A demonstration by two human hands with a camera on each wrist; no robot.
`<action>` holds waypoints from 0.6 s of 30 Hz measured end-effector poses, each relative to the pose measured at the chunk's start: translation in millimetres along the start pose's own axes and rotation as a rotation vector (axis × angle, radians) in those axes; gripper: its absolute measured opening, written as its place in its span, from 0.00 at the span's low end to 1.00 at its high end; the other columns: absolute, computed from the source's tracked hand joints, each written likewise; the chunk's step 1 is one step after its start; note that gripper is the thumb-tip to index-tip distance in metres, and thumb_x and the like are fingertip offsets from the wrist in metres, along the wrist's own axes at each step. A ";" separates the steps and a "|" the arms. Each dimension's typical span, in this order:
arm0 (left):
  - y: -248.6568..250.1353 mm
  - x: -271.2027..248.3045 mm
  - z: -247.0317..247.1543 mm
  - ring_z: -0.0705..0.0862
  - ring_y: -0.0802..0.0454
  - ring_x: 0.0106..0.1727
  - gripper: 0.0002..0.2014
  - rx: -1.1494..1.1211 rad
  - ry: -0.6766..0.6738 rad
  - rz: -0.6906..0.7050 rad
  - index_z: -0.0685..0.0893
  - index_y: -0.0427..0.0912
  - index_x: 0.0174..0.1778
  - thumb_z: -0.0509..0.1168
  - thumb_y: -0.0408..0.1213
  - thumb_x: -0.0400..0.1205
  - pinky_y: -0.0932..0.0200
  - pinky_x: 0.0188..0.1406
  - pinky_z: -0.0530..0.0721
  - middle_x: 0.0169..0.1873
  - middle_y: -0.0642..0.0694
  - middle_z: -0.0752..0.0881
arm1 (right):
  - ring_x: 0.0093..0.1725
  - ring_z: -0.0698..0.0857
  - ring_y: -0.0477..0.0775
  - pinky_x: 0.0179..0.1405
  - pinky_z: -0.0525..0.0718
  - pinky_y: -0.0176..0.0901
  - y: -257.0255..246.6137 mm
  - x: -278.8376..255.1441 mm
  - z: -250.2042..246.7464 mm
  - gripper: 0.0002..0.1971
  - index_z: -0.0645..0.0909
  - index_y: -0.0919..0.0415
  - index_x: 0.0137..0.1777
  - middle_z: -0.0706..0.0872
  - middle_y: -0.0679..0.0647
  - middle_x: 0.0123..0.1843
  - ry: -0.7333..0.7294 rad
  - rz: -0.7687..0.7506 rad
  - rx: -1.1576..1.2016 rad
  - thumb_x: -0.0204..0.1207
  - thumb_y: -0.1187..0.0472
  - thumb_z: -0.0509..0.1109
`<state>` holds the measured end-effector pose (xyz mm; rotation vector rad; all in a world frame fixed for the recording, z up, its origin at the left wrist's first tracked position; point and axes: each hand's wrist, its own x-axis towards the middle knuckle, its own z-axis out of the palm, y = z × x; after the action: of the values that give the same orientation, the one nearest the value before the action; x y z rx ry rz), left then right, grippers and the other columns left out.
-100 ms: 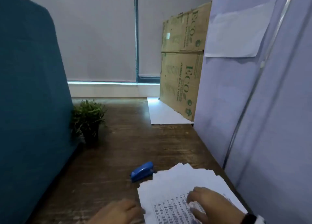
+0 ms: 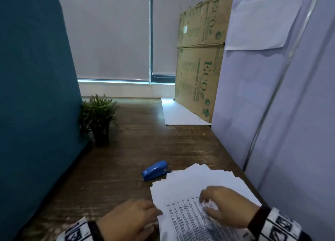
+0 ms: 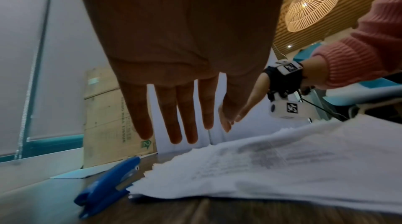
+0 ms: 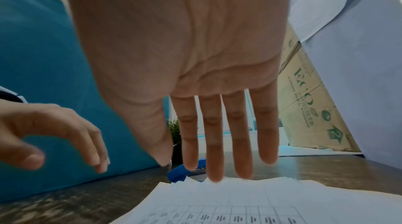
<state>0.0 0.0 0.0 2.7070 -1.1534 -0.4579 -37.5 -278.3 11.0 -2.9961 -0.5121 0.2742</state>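
A fanned stack of white papers (image 2: 195, 182) lies on the wooden desk (image 2: 126, 159), its top sheet printed with a table. My right hand (image 2: 224, 204) is over the printed sheet with its fingertips touching it; the right wrist view shows its fingers (image 4: 217, 141) straight, pointing down at the papers (image 4: 239, 202). At the stack's left edge my left hand (image 2: 130, 217) hovers with straight fingers (image 3: 174, 116) just above the papers (image 3: 282, 167) and holds nothing. A blue stapler (image 2: 155, 170) lies just past the stack's far left corner, apart from both hands.
A teal partition (image 2: 32, 95) walls off the left side and a pale panel (image 2: 272, 113) the right. A small potted plant (image 2: 99, 117) stands by the partition. Stacked cardboard boxes (image 2: 197, 68) lean at the far right on a white sheet (image 2: 177, 113).
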 end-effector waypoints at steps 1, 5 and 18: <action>-0.7 0.2 15.5 0.84 0.70 0.47 0.18 0.115 0.019 0.006 0.83 0.62 0.59 0.62 0.57 0.74 0.76 0.45 0.80 0.49 0.64 0.86 | 0.61 0.78 0.48 0.61 0.74 0.41 3.0 6.1 5.5 0.15 0.76 0.48 0.63 0.81 0.46 0.60 0.015 -0.024 -0.012 0.80 0.46 0.59; 16.8 6.3 32.2 0.77 0.50 0.68 0.28 0.239 0.035 0.110 0.70 0.53 0.75 0.45 0.54 0.79 0.55 0.65 0.77 0.71 0.51 0.75 | 0.55 0.80 0.48 0.57 0.77 0.42 1.7 16.5 21.5 0.14 0.79 0.49 0.62 0.85 0.47 0.57 -0.011 -0.003 -0.056 0.80 0.48 0.62; 61.2 22.3 56.6 0.57 0.48 0.82 0.32 0.274 -0.175 -0.054 0.51 0.55 0.83 0.54 0.55 0.85 0.49 0.76 0.63 0.83 0.50 0.52 | 0.72 0.72 0.55 0.71 0.72 0.49 -11.2 -4.8 48.4 0.38 0.62 0.47 0.80 0.72 0.52 0.74 -0.243 0.038 -0.187 0.72 0.35 0.66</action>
<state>-46.0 -60.0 -41.7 2.9883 -1.2743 -0.5949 -54.7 -266.6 -34.3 -3.1748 -0.5282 0.6336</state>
